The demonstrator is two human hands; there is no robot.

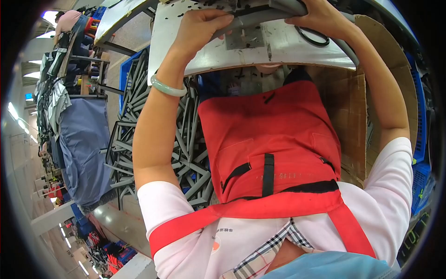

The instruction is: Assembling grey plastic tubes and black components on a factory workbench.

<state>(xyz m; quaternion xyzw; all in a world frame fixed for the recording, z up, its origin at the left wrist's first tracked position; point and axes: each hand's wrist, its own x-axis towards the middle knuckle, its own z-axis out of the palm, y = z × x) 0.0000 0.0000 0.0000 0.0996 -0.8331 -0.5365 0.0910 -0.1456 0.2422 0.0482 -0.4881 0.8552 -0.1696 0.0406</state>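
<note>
The pale blue mask lay nearest, and beyond it the left hand and right hand, set apart, gripped a grey strip above the white table, where a loosened pinch could let it twist.

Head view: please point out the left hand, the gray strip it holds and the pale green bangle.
Left hand (197, 29): head view, back of the hand.
Gray strip (254, 19): head view, stretch between the hands.
Pale green bangle (168, 89): head view, front of its band.
</note>
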